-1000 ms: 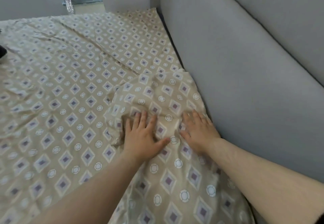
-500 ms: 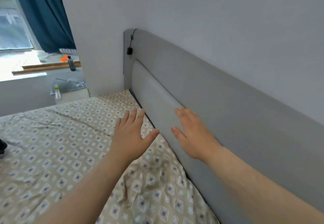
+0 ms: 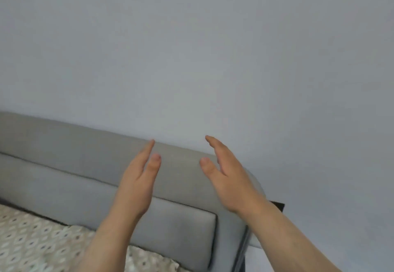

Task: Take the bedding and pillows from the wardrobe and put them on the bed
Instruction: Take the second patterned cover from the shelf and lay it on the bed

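Note:
My left hand [image 3: 138, 183] and my right hand [image 3: 229, 174] are raised in the air in front of the grey headboard [image 3: 74, 165], palms facing each other, fingers straight, holding nothing. Low at the bottom left lies the beige bedding [image 3: 32, 244] with its diamond pattern, spread on the bed. A pillow in the same fabric [image 3: 149, 261] shows partly between my forearms against the headboard. The wardrobe is out of view.
A plain pale wall [image 3: 213, 48] fills most of the view above and to the right of the headboard. The headboard's right end [image 3: 245, 229] curves down, with a small dark object [image 3: 278, 205] behind my right wrist.
Both hands have lifted off the patterned pillow and risen into the air. The view has swung up and to the right, from the bed surface to the headboard and wall.

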A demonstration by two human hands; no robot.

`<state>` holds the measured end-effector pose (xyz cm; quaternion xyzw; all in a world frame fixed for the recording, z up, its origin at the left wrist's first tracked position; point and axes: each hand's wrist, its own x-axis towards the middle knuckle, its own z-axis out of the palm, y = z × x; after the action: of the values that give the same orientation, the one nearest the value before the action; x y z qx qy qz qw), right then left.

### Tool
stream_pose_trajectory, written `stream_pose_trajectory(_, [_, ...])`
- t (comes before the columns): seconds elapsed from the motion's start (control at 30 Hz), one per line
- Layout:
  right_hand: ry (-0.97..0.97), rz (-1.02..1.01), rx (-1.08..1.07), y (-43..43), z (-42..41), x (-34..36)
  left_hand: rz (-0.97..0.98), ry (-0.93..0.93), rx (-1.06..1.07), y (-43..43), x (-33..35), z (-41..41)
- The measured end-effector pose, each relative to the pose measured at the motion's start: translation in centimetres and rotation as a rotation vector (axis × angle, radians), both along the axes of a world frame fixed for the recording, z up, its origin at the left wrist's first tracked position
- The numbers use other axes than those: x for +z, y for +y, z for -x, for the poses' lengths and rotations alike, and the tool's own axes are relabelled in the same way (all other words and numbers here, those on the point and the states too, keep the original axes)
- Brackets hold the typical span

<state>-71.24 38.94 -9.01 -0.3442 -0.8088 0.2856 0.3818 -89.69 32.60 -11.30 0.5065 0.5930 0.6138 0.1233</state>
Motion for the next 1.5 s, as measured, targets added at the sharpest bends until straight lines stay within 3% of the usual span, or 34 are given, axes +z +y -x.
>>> stream_pose_trajectory(0.27, [0.162,0.01,-0.436,-10.2,-25.9,3.5,-0.087,-0.051,-0.516,-2.2,5.6,-23.8])
stream_pose_trajectory(0.6, [0.325,-0.137,-0.901,-29.4,-51.5,3.8,-0.245,-0.123,-1.004,-14.5,8.8,-50.9])
stream_pose_trajectory(0.8, [0.302,-0.257,-1.203,-40.3,-59.4,5.0,-0.332,-0.189,-1.303,-21.4,9.8,-62.3])
stream_pose_trajectory(1.1, [0.195,-0.347,-1.677,-54.5,-66.0,6.9,-0.246,-0.244,-1.67,-27.5,11.8,-76.8])
stream_pose_trajectory(1.5, [0.014,-0.269,-1.997,-54.3,-75.7,9.7,-0.102,-0.362,-1.917,-26.3,13.4,-91.7])
